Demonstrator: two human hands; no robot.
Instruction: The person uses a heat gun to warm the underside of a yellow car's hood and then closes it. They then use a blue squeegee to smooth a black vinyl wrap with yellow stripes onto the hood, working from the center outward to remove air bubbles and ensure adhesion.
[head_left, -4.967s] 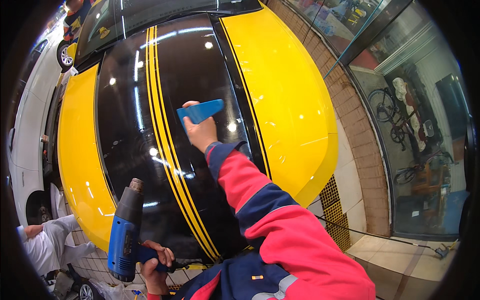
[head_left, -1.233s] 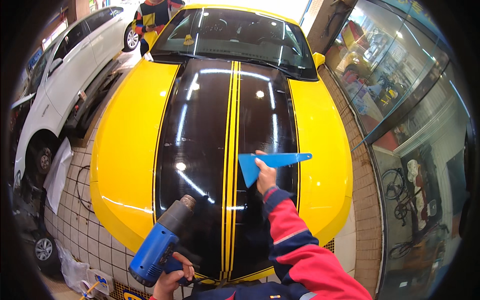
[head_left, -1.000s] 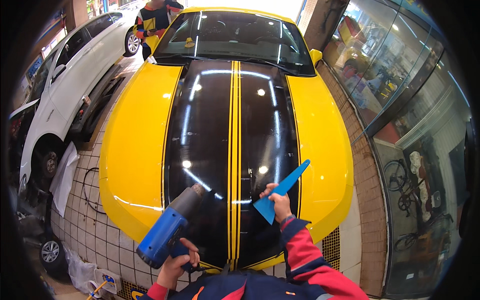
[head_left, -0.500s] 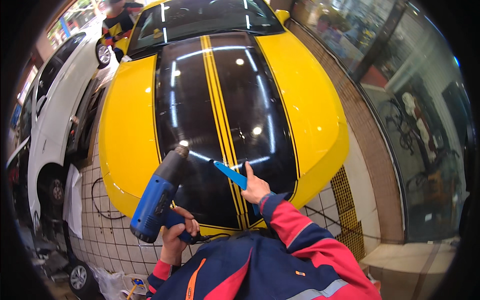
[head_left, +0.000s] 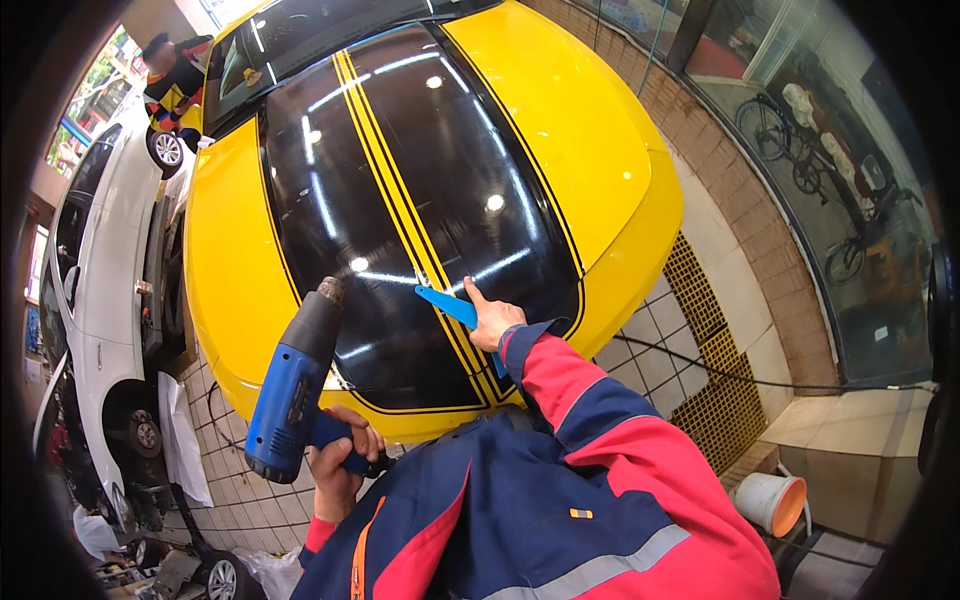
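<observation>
My left hand (head_left: 343, 455) is wrapped round the grip of a blue and black heat gun (head_left: 288, 400). Its metal nozzle points up and away, over the near left part of a black hood panel (head_left: 400, 190). With my right hand (head_left: 495, 318) I grip a flat blue plastic pry tool or scraper (head_left: 447, 303). Its narrow end lies at the yellow double stripe (head_left: 388, 190) down the middle of the black panel. My right index finger stretches forward, its tip at the black surface beside the stripe. The right palm hides part of the blue tool.
The yellow car (head_left: 560, 100) fills the middle. To the left stand a white car (head_left: 115, 290) and a loose wheel (head_left: 222, 578); another person (head_left: 175, 80) is at the far left. A cable (head_left: 740, 380), a floor grating (head_left: 705, 420) and a white bucket (head_left: 765, 500) lie right.
My view has shifted, so the car sits higher and tilted in the picture. The heat gun's nozzle has swung slightly left. My right hand stays at about the same spot by the stripe.
</observation>
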